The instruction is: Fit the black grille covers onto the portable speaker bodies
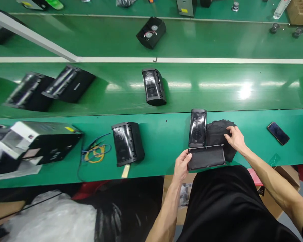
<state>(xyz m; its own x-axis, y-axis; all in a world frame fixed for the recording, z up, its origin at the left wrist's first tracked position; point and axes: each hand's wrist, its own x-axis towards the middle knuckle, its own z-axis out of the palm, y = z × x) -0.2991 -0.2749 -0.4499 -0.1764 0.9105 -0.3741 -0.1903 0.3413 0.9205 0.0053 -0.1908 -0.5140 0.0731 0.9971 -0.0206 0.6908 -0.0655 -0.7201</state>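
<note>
My left hand (182, 165) grips the left end of a black rectangular speaker grille (206, 157), thumb on top, above the table's front edge. A dark sheet seems to line the grille's face. My right hand (236, 138) rests on a pile of black cloth sheets (217, 131), thumb and forefinger apart at its upper right part. No sheet is visibly lifted. Left of the pile lies a black grille cover (198, 127) with a shiny perforated face, just beyond the held grille.
A black speaker box (128, 144), coiled yellow and blue cables (95, 153) and a large black-and-white machine (47, 141) are to the left. A phone (278, 133) lies right. Beyond, the green conveyor belt (217, 84) carries more speaker boxes (154, 87).
</note>
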